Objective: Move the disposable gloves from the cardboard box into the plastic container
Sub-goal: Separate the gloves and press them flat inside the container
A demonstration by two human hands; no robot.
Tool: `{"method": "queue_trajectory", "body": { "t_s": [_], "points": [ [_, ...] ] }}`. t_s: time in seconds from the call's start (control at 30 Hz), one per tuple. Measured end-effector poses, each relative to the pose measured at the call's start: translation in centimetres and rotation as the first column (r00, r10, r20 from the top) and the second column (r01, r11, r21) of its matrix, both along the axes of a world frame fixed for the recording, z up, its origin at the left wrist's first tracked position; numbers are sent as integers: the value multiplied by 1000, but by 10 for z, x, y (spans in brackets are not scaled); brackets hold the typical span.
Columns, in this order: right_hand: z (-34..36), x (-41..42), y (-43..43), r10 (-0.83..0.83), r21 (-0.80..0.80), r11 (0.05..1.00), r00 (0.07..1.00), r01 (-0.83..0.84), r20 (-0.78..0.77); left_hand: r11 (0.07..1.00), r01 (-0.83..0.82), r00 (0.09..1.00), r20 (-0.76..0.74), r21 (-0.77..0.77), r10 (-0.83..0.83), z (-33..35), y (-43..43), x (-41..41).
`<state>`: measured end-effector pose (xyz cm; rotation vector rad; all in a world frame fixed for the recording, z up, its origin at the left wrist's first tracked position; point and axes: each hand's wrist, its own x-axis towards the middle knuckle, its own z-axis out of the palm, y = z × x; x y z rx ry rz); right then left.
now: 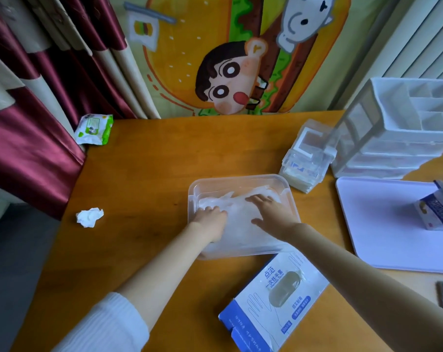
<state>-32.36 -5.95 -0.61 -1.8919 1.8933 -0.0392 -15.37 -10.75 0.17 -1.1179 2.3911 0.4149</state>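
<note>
Settling the disposable gloves (243, 235) into the plastic container (240, 177) looks like the step you are on. The pale, filmy stack lies inside the clear tub at the middle of the table (152, 161), and both your hands are on top of it. Your right hand (271, 214) lies flat, fingers spread, over the far right part of the stack. Your left hand (210, 221) rests on the left part with its fingers bent down toward the film; whether they pinch any of it cannot be told. The hands sit apart, with a strip of gloves between them.

To do this well, press with flat palms from the middle outward, so trapped air escapes and the edges tuck under the rim rather than riding over it. The film is probably light and slippery, so lift your hands straight up afterwards; a sideways drag could pull the top sheets out with you.

The stack seems to cover most of the tub's floor. The cardboard box (273, 301), blue and white, lies flat just near of the tub, at its near right corner. Something pale shows through its oval window, but whether gloves remain inside is not clear. At the far right stand a small stack of clear boxes (304, 158) and a white drawer organiser (398, 128) with open compartments on top; their contents cannot be made out.
</note>
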Motion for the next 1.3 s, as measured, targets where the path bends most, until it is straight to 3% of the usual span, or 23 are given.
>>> {"method": "queue_trajectory", "body": {
  "t_s": [0.07, 0.2, 0.33, 0.4, 0.47, 0.6, 0.77, 0.83, 1.0, 1.13, 1.3],
  "points": [
    [13, 0, 18, -60, -165, 983, 992, 77, 109, 997, -65, 979, -195, -49, 54, 16, 6, 1],
    [24, -3, 73, -13, -379, 919, 971, 106, 239, 982, -125, 828, -560, -143, 24, 39, 37, -4],
    [5, -16, 129, 70, -394, 919, 980, 9, 185, 971, 21, 727, -663, -239, -179, 35, 81, -11],
    [-8, -25, 146, 87, -280, 959, 985, -41, 152, 922, 208, 705, -603, -328, -373, 22, 99, -15],
    [-19, -33, 161, 125, -113, 987, 988, -114, 91, 897, 353, 778, -449, -265, -439, 12, 120, -18],
    [-35, -29, 170, 209, 37, 977, 978, -208, -28, 897, 402, 895, -126, -183, -427, -12, 141, -13],
    [-41, 2, 164, 180, 59, 984, 961, -171, -211, 945, 281, 942, -137, -169, -305, -21, 149, -10],
    [-40, 14, 159, 142, 89, 988, 960, -124, -241, 972, 216, 968, -108, -92, -226, -23, 152, -8],
    [-40, 24, 143, -24, 208, 976, 983, 63, -183, 985, 115, 993, -48, 126, -110, -26, 156, -5],
    [-43, 22, 135, -323, 285, 901, 944, 328, -67, 983, 97, 993, -77, 156, -86, -31, 155, -4],
    [-38, 24, 128, -413, 323, 857, 910, 401, -34, 983, 99, 993, -75, 155, -88, -34, 155, -5]
  ]
}}
